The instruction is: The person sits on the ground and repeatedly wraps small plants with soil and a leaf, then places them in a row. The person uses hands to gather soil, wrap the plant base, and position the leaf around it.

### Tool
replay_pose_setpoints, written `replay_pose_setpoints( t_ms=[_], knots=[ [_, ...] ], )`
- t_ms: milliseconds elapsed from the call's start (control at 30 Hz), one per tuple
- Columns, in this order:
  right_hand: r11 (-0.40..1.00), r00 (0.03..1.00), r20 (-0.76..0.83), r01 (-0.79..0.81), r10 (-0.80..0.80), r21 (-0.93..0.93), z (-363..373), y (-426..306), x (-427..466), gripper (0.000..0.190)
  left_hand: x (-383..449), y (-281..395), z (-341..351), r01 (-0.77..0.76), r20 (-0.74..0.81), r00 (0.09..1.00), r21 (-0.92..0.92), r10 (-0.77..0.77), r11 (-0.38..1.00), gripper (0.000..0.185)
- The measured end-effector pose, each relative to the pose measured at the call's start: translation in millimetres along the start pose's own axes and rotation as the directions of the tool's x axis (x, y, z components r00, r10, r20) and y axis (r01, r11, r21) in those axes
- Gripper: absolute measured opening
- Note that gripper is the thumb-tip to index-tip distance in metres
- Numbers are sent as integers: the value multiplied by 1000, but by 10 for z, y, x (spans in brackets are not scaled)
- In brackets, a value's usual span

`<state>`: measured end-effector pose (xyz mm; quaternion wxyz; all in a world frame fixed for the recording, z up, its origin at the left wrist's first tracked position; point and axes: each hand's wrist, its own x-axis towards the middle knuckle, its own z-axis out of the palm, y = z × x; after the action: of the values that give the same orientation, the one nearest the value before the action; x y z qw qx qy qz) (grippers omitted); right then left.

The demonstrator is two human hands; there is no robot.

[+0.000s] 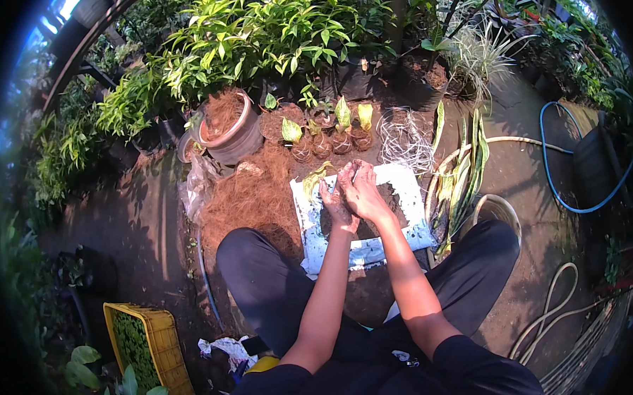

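My left hand and my right hand, both smeared with dark soil, are cupped together above a white and blue plastic sheet. Their palms face each other; whether something lies between them is hidden. Dark soil is spread on the sheet under the hands. A yellowish leaf lies at the sheet's top left corner. Just beyond stand several small leaf cuttings with fibre-wrapped, string-tied root balls. Left of the sheet is a heap of brown coconut fibre. A tangle of white string lies at the upper right.
A tilted clay-coloured pot holds fibre at the upper left. Long variegated leaves lie right of the sheet, near a round container by my right knee. Hoses curve across the right side. A yellow crate stands lower left.
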<state>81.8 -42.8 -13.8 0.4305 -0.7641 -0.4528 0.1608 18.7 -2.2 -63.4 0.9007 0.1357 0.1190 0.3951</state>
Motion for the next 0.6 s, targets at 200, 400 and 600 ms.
replay_pose_setpoints(
  t_ms=[200, 400, 600],
  knots=[
    [944, 856, -492, 278, -160, 177, 142, -67, -26, 63, -29, 28, 30, 21, -148, 989, 10, -20, 1000, 48],
    [892, 857, -510, 288, -78, 348, 207, -94, -107, 54, -24, 51, 106, 11, -359, 933, 130, 37, 991, 33],
    [392, 945, -202, 88, 259, 916, 194, 300, 86, 59, -78, 133, 197, -80, -329, 940, 38, 88, 996, 42]
  ],
)
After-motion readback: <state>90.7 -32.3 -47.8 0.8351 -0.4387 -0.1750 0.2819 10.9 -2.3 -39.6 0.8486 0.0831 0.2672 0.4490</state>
